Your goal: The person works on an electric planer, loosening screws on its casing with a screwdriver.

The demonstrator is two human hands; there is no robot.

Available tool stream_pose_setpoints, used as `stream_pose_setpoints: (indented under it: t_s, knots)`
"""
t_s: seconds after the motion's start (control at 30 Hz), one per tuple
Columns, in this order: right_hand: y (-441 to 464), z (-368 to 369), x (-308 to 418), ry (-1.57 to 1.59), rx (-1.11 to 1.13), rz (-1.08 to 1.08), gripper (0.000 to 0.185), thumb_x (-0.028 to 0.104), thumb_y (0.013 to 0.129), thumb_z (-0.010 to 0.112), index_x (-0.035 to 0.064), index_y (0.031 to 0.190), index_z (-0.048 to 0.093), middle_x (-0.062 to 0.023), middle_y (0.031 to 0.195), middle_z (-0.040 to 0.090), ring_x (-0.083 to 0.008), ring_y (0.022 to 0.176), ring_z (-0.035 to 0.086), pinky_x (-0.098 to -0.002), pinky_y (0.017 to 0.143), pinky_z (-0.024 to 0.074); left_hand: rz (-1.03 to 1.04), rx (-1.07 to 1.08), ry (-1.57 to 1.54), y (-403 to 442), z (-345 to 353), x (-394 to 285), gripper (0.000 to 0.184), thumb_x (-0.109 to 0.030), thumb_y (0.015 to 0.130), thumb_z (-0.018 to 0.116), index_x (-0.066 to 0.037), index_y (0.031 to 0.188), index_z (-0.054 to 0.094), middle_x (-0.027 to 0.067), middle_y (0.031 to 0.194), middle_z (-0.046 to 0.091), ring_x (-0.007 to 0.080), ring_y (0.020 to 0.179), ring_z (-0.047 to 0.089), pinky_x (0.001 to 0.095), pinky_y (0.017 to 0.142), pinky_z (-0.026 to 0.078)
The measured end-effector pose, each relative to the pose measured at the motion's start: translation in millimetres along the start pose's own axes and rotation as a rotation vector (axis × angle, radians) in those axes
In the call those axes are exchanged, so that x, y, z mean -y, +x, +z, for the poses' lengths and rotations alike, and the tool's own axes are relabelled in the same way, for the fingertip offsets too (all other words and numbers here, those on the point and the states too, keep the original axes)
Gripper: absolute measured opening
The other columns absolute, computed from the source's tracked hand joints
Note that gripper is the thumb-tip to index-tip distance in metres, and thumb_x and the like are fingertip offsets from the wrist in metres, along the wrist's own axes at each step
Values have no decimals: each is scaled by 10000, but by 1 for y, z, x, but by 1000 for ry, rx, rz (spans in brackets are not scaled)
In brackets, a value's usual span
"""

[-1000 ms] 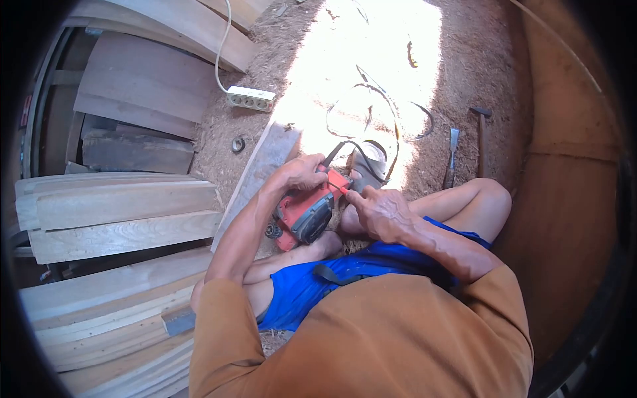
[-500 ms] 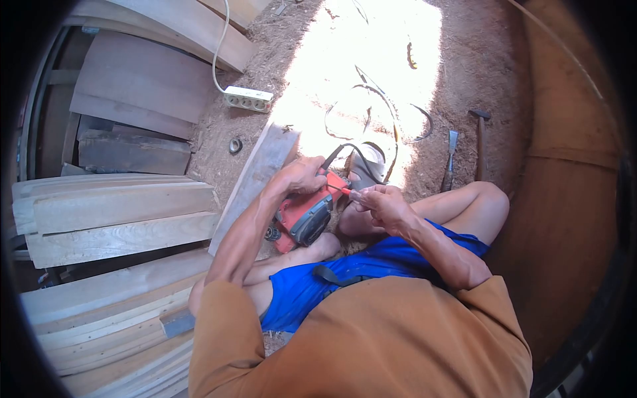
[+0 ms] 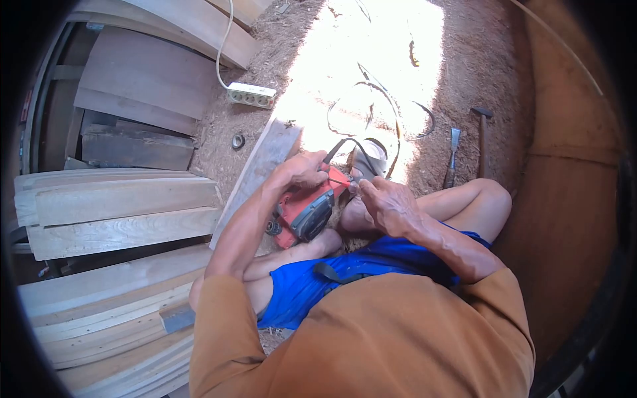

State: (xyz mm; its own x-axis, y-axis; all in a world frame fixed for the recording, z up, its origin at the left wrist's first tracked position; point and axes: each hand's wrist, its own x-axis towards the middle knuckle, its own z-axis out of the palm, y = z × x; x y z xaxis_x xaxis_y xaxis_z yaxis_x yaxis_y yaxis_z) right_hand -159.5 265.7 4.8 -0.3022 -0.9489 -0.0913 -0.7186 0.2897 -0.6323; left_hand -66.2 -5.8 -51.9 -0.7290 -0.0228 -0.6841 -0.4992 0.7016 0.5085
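A red and black power tool [image 3: 310, 211] rests across my lower leg. My left hand [image 3: 308, 170] is wrapped round its upper end, where a black cord comes out. My right hand [image 3: 386, 201] is closed on the handle of a screwdriver [image 3: 352, 185], whose thin shaft points left to the tool's red housing. Fingers hide most of the handle, and whether the tip touches a screw cannot be made out. A sandalled foot [image 3: 371, 159] lies just beyond the tool.
Boards [image 3: 126, 199] are stacked at the left. A power strip [image 3: 251, 95] lies on the shavings near a metal ring [image 3: 238, 141]. A long plank [image 3: 265, 159] lies beside the tool. At the right are a chisel [image 3: 453, 158] and a hammer [image 3: 482, 139].
My right hand has shifted its grip on the screwdriver and its fingers now cover more of the handle. My left hand and the power tool have stayed nearly in place.
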Motion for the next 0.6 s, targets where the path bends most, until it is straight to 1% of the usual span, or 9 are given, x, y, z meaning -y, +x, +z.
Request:
stream_pose_setpoints:
  t_s: [0.1,0.2,0.27,0.3,0.4,0.43,0.47,0.53,0.6]
  knots:
    - [-3,3,2,6,22,1,267,131,961,598,69,1218,633,-199,875,664,-434,770,713,-537,641,572,-50,22,-78,-2,-3,-4,409,-278,884,667,16,1166,633,257,1041,728,404,1024,716,470,900,559]
    - [-4,15,7,79,-7,51,322,124,963,627,74,1278,672,-204,815,649,-445,700,663,-540,639,552,-54,20,-82,-4,-5,-7,405,-270,896,647,18,1180,635,253,1056,733,402,1048,715,466,924,552]
    - [-1,41,-7,166,-189,-21,274,137,989,623,53,1243,684,-176,797,659,-370,639,655,-491,572,533,-61,37,-110,-5,-5,-8,402,-263,903,634,16,1193,635,256,1075,737,405,1075,714,463,941,549]
    - [4,41,-5,210,-279,-56,254,144,1002,621,43,1226,690,-161,788,664,-332,609,650,-466,539,523,-61,18,-83,-4,-3,-7,402,-262,904,631,17,1194,635,258,1075,736,404,1075,714,463,941,549]
    - [15,15,-13,1041,118,892,258,195,1058,600,9,1216,682,-111,801,680,-181,548,586,-342,474,459,-47,-14,-37,-1,2,-5,418,-271,916,613,31,1204,631,275,1078,738,402,1074,720,466,936,555]
    - [11,17,-24,1256,149,994,273,248,1090,575,6,1156,683,-61,815,662,-77,537,509,-240,456,383,-30,-1,-43,0,1,-4,435,-283,925,602,43,1212,628,286,1082,740,402,1073,726,469,931,561]
    - [12,20,-28,1181,134,955,287,272,1087,585,4,1141,674,-77,819,668,-101,550,532,-267,471,409,-15,10,-51,2,0,-4,453,-295,935,590,54,1220,625,298,1086,743,402,1071,732,472,925,568]
    - [9,30,-24,1049,129,887,323,319,1080,606,1,1109,656,-110,826,678,-147,577,579,-322,500,460,-50,17,-68,0,-3,-8,428,-283,921,591,39,1202,627,281,1064,732,383,1054,720,462,919,557]
    - [4,30,-17,556,0,545,280,268,1032,635,-6,1083,659,-168,854,701,-258,693,688,-408,581,531,-80,0,-94,-3,-3,-7,417,-278,914,593,32,1191,627,271,1054,726,370,1040,714,457,908,553]
